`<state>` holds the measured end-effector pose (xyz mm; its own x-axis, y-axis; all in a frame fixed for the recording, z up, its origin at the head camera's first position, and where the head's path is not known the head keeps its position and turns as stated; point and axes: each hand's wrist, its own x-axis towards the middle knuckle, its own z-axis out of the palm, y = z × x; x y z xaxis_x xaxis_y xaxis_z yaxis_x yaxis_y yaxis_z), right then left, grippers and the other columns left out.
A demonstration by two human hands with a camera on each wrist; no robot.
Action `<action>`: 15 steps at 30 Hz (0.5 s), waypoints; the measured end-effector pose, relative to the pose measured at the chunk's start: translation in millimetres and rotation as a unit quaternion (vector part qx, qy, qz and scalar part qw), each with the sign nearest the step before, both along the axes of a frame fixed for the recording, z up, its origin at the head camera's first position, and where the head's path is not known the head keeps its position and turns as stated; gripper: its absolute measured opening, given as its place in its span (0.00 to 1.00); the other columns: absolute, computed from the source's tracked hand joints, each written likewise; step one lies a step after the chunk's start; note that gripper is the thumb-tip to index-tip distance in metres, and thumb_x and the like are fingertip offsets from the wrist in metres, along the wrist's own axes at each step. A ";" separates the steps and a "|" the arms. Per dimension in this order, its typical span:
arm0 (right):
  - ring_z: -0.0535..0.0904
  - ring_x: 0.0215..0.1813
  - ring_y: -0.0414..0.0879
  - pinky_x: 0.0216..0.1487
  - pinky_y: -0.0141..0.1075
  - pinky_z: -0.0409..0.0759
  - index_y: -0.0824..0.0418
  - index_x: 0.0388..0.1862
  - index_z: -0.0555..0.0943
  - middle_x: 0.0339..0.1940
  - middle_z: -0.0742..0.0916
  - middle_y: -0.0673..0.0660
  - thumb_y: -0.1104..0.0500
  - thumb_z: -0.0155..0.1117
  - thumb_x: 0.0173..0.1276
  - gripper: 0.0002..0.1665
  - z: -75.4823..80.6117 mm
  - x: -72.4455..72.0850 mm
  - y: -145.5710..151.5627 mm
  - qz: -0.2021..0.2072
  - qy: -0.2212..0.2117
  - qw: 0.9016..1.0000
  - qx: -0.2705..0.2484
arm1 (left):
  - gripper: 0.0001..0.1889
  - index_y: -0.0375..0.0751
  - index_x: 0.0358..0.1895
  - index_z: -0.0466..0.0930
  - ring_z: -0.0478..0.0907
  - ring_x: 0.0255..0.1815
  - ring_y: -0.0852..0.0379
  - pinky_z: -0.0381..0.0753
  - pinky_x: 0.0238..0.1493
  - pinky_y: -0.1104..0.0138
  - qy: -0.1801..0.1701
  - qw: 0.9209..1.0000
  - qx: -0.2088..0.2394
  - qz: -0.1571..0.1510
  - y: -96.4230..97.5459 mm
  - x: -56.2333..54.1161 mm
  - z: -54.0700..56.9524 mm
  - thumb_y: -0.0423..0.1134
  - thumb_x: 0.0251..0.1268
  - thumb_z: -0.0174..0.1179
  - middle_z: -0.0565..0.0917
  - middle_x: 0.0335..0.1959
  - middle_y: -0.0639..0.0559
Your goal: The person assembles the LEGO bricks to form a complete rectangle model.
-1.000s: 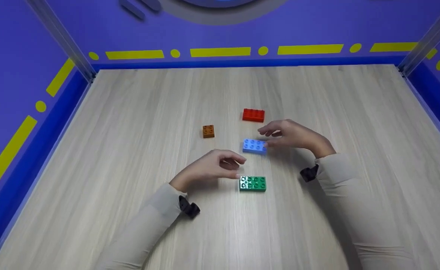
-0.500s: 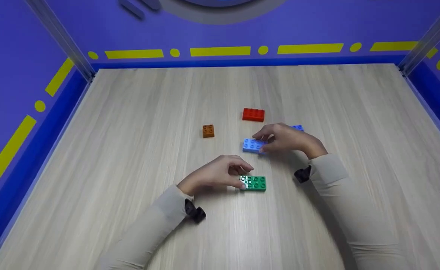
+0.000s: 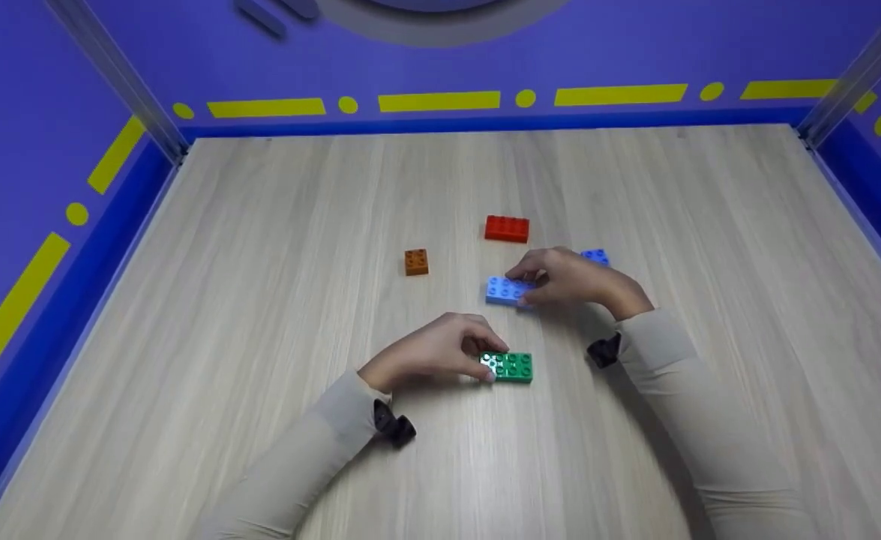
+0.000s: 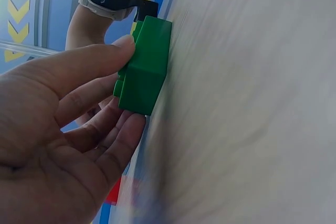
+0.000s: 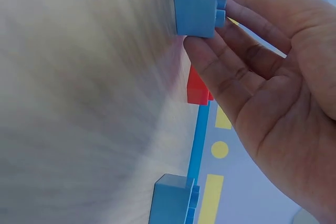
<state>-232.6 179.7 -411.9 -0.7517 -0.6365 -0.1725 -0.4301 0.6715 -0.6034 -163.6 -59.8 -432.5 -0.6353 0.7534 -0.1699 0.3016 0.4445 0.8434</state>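
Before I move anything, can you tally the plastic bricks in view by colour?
Green rectangular plastic brick: 1
Blue: 2 (light blue rectangular plastic brick, blue studded plastic brick partly hidden in the head view)
Red rectangular plastic brick: 1
Orange-brown square plastic brick: 1
Total: 5

Walled booth: purple panels, wood-grain tabletop

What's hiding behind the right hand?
Behind the right hand, a darker blue brick peeks out in the head view; the rest is covered, so its full length isn't visible.
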 end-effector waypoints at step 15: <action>0.81 0.48 0.52 0.51 0.46 0.81 0.65 0.52 0.83 0.48 0.85 0.60 0.64 0.70 0.58 0.21 -0.9 2.6 1.2 0.016 0.027 1.000 -0.001 | 0.18 0.41 0.49 0.85 0.76 0.43 0.61 0.77 0.47 0.69 0.011 1.000 -0.009 0.001 -0.5 -3.1 2.7 0.33 0.52 0.71 0.83 0.44 0.50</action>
